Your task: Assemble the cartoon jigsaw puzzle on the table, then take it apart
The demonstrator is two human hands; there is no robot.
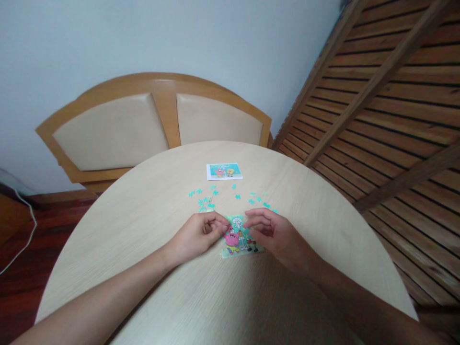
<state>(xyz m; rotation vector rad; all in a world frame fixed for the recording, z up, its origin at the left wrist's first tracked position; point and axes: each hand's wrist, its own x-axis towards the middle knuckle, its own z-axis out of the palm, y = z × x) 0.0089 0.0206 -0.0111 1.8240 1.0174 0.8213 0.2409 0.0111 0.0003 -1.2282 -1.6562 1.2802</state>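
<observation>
A partly joined cartoon jigsaw puzzle (234, 242) lies flat on the table, showing a pink starfish figure, a pale figure in the middle and a brown-trousered one on the right. At its upper left edge is my left hand (197, 235), thumb and forefinger pinched together; whatever is between them is hidden. My right hand (273, 232) hovers over the puzzle's right side with curved fingers apart, covering part of it. Loose teal puzzle pieces (206, 203) lie in a cluster beyond my left hand. More loose pieces (258, 199) are scattered beyond my right hand.
A small picture card (226, 171) with a similar cartoon scene lies farther back on the round wooden table (151, 191). Behind the table stands a wooden bench with padded backrests (115, 132). Slatted wood (388, 120) rises on the right. A white cable (28, 235) hangs at the left.
</observation>
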